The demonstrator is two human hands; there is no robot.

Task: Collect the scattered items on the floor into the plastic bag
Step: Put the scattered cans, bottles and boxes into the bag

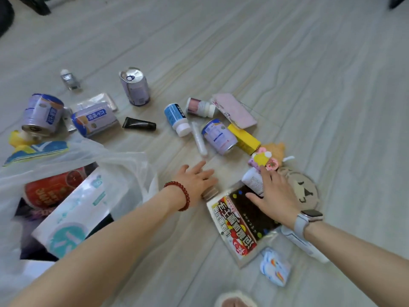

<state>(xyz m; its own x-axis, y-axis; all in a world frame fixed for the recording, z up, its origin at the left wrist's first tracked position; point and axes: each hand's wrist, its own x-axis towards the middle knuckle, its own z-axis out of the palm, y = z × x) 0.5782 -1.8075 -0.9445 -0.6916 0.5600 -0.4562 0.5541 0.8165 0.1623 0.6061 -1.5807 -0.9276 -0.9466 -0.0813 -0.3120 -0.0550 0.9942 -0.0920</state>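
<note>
A: Nearest stuff?
B: Small white case with a rainbow print [275, 269] lies on the pale wood-grain floor [287, 85], just beside a flat black-and-red snack packet with white lettering [241, 220].

A: Hands?
B: Right hand [276, 193], grey smartwatch [306, 219] on the wrist, lies spread with fingers straight; palm rests on the packet's far corner, fingertips touch a white cylindrical bottle [252, 181]. It grips nothing. Left hand [197, 180], red bead bracelet [180, 194] on the wrist, is flat and relaxed over a small clear jar with a ribbed lid [209, 193]. Fingers straight. Cannot tell if it presses the jar or just covers it.

A: Bag?
B: Translucent white plastic bag [124, 171] sits open at the left, beside the left forearm. Inside: a red printed pouch [51, 191] and a white-and-teal tissue pack [73, 218].

A: Right of the hand?
B: Round beige plush face [303, 189], touching the wrist side. Beyond the fingertips a cluster of small pastel charms [263, 159].

A: Further out?
B: Purple drink can on its side [219, 137] touching a yellow carton [244, 137]. Thin clear tube [199, 138] beside it. Then a blue-labelled white pill bottle [177, 119], a pink-labelled white bottle [199, 106], a pink flat pouch [234, 109]. Black squeeze tube [139, 123] mid-floor. Left of it two more purple cans on their sides [94, 120] [41, 115]. Farthest: one upright opened purple can [135, 86], a small clear bottle [69, 79].
</note>
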